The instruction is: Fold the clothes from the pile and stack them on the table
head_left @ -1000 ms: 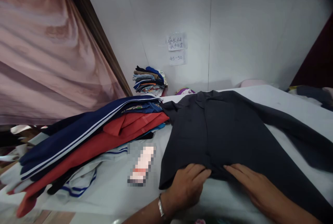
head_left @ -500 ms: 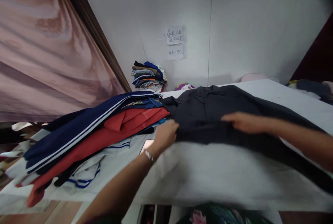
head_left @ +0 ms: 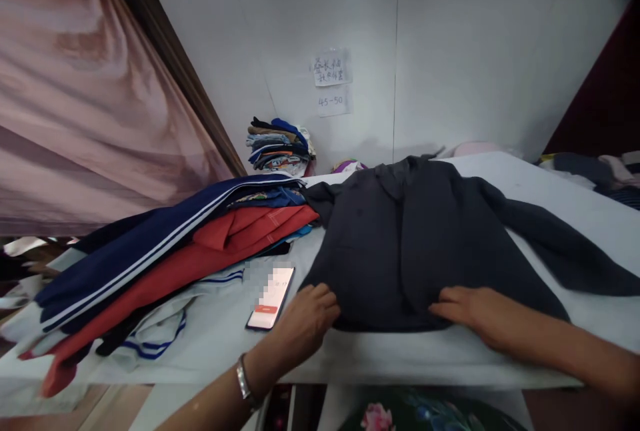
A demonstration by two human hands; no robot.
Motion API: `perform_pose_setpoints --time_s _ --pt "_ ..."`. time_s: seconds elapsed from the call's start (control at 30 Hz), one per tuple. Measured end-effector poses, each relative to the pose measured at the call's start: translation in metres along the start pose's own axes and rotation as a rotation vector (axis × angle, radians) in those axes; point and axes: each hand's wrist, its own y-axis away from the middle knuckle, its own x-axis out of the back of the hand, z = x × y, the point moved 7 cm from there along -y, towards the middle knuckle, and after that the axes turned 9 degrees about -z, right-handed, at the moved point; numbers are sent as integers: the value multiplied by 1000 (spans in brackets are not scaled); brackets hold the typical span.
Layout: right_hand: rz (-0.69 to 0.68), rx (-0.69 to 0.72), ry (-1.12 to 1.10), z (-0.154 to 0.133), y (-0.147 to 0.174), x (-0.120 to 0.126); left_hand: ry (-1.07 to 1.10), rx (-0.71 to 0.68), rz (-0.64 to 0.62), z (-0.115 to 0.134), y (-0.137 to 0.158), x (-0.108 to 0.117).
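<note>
A dark grey jacket (head_left: 370,244) lies spread on the white-covered table (head_left: 400,357), collar toward the wall and hem toward me. My left hand (head_left: 313,314), with a silver bracelet at its wrist, is closed on the hem's left corner. Farther right, my right hand (head_left: 470,311) pinches the lower front edge, its thumb and fingers together on the cloth. One sleeve stretches out to the right; the other is bunched near the clothes on the left. A lit phone (head_left: 273,294), partly pixelated, rests just left of my left hand.
Long garments, including a navy one with white stripes (head_left: 165,244) and a red one (head_left: 185,284), are heaped at the left. Folded clothes (head_left: 280,147) stand stacked by the wall. More clothes (head_left: 595,171) lie at the far right. A pink curtain (head_left: 100,97) hangs at left.
Both hands have come toward me with the jacket's hem, which now lies nearer the table's front edge. The front panels are spread flatter, and the phone is more exposed.
</note>
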Motion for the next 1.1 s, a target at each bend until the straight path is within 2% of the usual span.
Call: perform_pose_setpoints --time_s 0.03,0.1,0.23,0.3,0.37,0.47,0.57,0.63,0.7,0.8,0.87,0.9,0.97,1.0,1.03,1.1 --pt "-65 29 -34 -6 0 -18 31 15 -53 2 0 -20" --pt "-131 46 -84 -16 1 -40 71 38 -101 3 2 -46" --pt "-57 11 -27 -26 6 -57 97 104 -68 -2 5 -60" --pt "-5 -3 37 -30 10 -58 105 123 -96 -4 5 -62" --pt "42 -18 75 -31 13 -56 127 126 -154 -5 5 -62" --pt "110 -48 74 -29 14 -50 262 115 -195 -6 2 -50" --pt "133 -40 53 -33 10 -53 447 72 -127 1 -14 -27" --pt "114 -35 27 -39 7 -57 496 12 1 15 -35 -11" --pt "81 -59 -24 -43 8 -58 473 -119 110 38 -59 -3" --pt "21 -59 -160 -37 21 -49 361 -305 97 72 -92 -18" --pt "53 -109 -233 -12 40 -37 296 -320 51 79 -105 -36" --pt "101 -188 -246 10 53 -31 278 -308 40 79 -109 -43" --pt "255 -504 -194 70 86 -21 267 -286 41 75 -111 -53" --pt "287 -680 -158 100 104 -22 269 -280 44 74 -111 -55" --pt "281 -829 -141 127 118 -26 274 -274 45 73 -110 -57" --pt "220 -973 -172 166 131 -39 290 -264 40 71 -109 -57"
